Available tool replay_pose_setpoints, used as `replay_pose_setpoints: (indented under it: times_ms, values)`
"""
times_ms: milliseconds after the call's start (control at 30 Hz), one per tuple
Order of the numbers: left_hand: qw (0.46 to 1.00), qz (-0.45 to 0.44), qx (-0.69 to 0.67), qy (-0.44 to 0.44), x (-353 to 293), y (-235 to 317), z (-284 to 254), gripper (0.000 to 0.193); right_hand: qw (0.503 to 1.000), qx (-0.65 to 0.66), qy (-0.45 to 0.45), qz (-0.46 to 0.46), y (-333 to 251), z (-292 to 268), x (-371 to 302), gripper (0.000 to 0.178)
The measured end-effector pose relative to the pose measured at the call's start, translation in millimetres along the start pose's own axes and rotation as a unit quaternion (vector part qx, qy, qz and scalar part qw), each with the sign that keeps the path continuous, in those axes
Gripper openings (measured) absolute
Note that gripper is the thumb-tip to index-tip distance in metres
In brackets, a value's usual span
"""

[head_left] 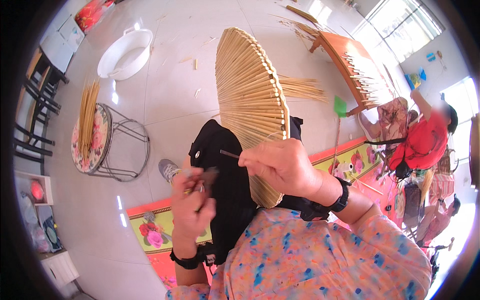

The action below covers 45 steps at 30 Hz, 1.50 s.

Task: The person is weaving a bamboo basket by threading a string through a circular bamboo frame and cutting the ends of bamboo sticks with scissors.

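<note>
A curved panel of straw-coloured sticks [250,85], bound side by side along a laced edge, stands up from my lap against dark cloth [220,185]. My right hand [285,167] is closed in a pinch at the panel's near side. A thin, dark, flat strip [230,154] juts left from its fingertips. A fine pale thread loops just above this hand. Lower left, away from the panel, my left hand [192,202] is closed round a dark, metallic-looking object [210,177]. Motion blur hides what kind it is.
A bundle of sticks [88,120] lies on a floral stool [102,130] at left, near a white tub [125,52]. More sticks [302,87] lie behind the panel. A wooden table [350,65] stands far right. Two people sit at right, one in red [425,142].
</note>
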<state>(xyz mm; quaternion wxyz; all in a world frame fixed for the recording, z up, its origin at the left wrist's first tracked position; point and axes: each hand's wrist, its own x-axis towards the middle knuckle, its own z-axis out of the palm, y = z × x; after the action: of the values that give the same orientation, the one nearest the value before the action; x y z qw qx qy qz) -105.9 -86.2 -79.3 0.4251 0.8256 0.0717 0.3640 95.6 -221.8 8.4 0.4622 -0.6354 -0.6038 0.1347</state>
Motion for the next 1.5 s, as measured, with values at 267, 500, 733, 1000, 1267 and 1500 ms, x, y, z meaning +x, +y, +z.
replay_pose_setpoints:
  times_ms: [267,500,733,1000,1267,1500]
  values:
    - [0.834,-0.4,0.378,-0.052,-263.9,-225.6,-10.5,0.023,0.983,-0.006,-0.086,-0.161,6.8,-5.0,-20.3,0.016]
    - [0.745,-0.519,0.389,-0.157,-381.7,-224.8,30.6,0.04,0.981,-0.026,-0.095,-0.164,-3.8,-11.6,-20.9,0.016]
    - [0.897,-0.404,0.142,0.113,-157.3,-175.4,-7.7,0.03,0.99,-0.005,-0.05,-0.132,-13.1,-5.0,-18.9,0.012]
    - [0.976,-0.017,-0.212,0.035,55.6,60.0,14.3,0.023,0.998,-0.03,-0.027,-0.047,-27.8,-10.7,-15.9,0.009]
    - [0.975,0.001,-0.219,0.024,68.9,71.4,38.9,0.015,0.991,-0.097,0.022,-0.092,-21.7,-18.2,-25.5,0.01]
    - [0.985,-0.062,-0.152,0.053,82.8,37.3,49.1,0.014,0.941,-0.206,0.218,0.157,-1.7,-23.8,-31.2,0.012]
